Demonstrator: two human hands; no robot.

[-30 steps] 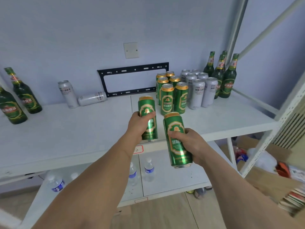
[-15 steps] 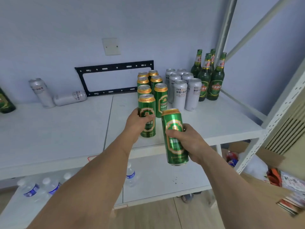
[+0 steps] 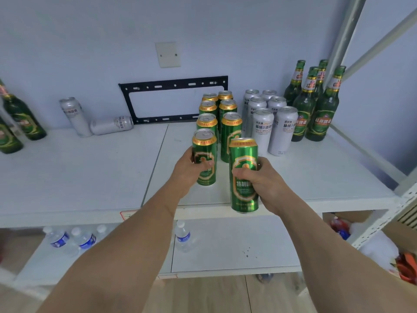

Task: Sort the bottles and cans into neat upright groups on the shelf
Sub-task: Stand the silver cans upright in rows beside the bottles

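Now the left hand (image 3: 191, 168) has stood its green can (image 3: 204, 157) behind the rows; the right hand (image 3: 259, 177) still grips another can (image 3: 243, 175).

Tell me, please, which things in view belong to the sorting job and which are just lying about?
Job: green can in left hand; green can in right hand; green can group; silver can group; bottles; tipped silver can.
Lying about: black bracket; water bottles below.

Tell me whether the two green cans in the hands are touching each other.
Apart. The head view shows white shelf between the left hand's can and the right hand's can.
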